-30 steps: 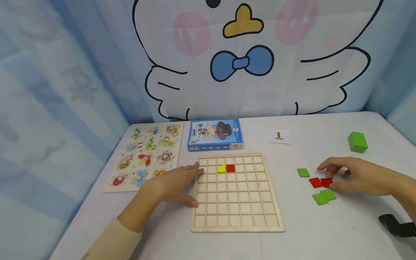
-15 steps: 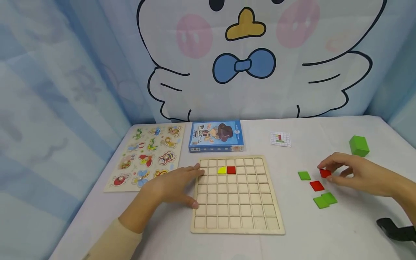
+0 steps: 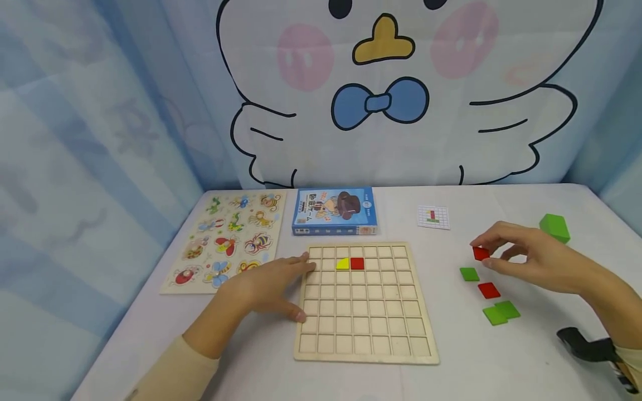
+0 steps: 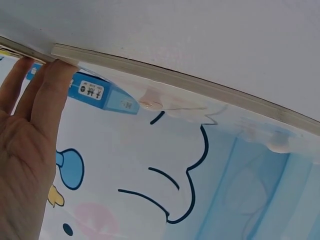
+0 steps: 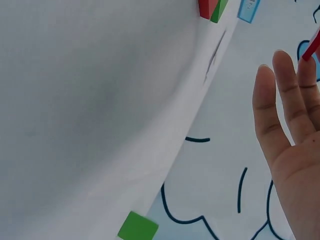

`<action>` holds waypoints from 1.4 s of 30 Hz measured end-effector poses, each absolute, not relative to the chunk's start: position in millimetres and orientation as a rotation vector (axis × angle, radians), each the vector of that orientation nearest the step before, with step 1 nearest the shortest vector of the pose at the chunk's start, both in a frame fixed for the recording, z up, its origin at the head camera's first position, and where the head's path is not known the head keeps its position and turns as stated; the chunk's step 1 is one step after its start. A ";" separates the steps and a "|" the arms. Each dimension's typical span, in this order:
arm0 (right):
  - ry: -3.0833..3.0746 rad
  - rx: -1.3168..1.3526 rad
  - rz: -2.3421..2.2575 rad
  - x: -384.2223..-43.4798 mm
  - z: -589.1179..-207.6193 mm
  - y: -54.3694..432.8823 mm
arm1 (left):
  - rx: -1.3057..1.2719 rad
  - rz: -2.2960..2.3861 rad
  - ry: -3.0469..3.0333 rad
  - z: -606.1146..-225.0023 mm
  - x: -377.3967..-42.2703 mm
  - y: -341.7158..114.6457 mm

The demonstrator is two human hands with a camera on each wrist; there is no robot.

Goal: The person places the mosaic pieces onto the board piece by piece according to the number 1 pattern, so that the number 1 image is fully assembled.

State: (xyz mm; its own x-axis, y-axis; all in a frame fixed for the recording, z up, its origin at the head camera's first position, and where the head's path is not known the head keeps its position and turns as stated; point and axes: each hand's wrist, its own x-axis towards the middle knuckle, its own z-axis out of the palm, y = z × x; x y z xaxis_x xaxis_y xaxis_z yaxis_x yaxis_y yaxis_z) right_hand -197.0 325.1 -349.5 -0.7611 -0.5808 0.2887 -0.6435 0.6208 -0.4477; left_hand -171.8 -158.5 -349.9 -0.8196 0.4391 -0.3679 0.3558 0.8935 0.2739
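Observation:
A wooden grid board (image 3: 367, 359) lies in the middle of the table. One yellow piece (image 3: 343, 264) and one red square tile (image 3: 357, 263) sit side by side in its second row. My left hand (image 3: 266, 285) rests along the board's left edge, fingers and thumb spread, fingertips touching the rim. Above the loose pieces, my right hand (image 3: 536, 257) pinches another red tile (image 3: 480, 253) between thumb and fingers; the right wrist view shows part of that tile (image 5: 312, 46) at the fingertips. Below it lie a red tile (image 3: 489, 290), a green tile (image 3: 469, 274) and two overlapping green tiles (image 3: 495, 316).
An insect picture board (image 3: 225, 242) lies at the left, beside a blue box (image 3: 334, 211). A small pattern card (image 3: 433, 218) lies behind the grid board. A green block (image 3: 555, 227) stands at the right, behind my right hand. A black curved object (image 3: 584, 345) shows near the right sleeve.
My right hand has picked up one of the two red tiles from the table and lifted it left and away from me. The left hand stays at the board's edge.

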 end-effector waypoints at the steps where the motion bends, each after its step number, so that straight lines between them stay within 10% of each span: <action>1: -2.715 1.046 0.833 -197.2 -348.6 323.7 | 0.584 0.267 2.631 -350.0 -172.3 -158.0; 42: -2.737 1.251 1.017 -221.5 -326.7 226.6 | 0.728 0.091 2.635 -337.8 -211.0 -142.3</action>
State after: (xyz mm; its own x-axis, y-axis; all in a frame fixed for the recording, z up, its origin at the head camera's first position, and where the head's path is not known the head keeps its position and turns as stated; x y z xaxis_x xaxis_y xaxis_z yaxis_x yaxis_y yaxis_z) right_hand -221.5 226.6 -326.7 -0.6894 -0.6894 0.2224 -0.6674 0.4850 -0.5652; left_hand -211.0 -142.3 -337.8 -0.7824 0.5051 -0.3642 0.4789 0.8619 0.1666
